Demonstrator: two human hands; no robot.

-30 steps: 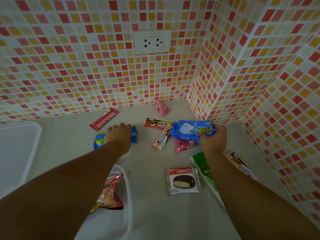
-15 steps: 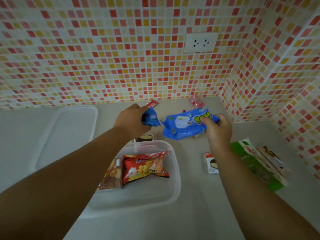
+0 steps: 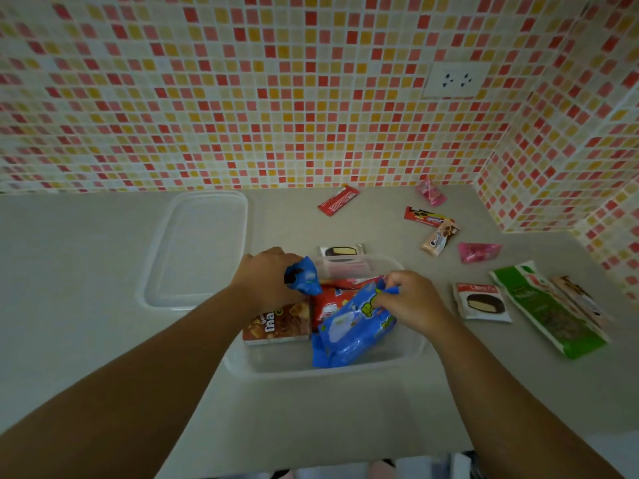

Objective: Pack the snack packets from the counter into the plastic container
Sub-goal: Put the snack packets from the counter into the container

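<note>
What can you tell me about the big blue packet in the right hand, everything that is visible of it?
The big blue packet is a glossy, soft-looking plastic wrapper, bright blue with a pale picture and yellow-green lettering. It looks full and slightly crumpled. The right hand pinches its upper end, and it hangs tilted, its lower end down inside the clear plastic container. It overlaps the red packet already lying there. Whether its lower end touches the container floor cannot be told.

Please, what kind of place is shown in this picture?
Probably a home kitchen corner. A plain counter meets walls of small red, yellow and cream mosaic tiles, and a wall socket sits above it. A clear plastic container and loose snack packets lie on the counter.
</note>
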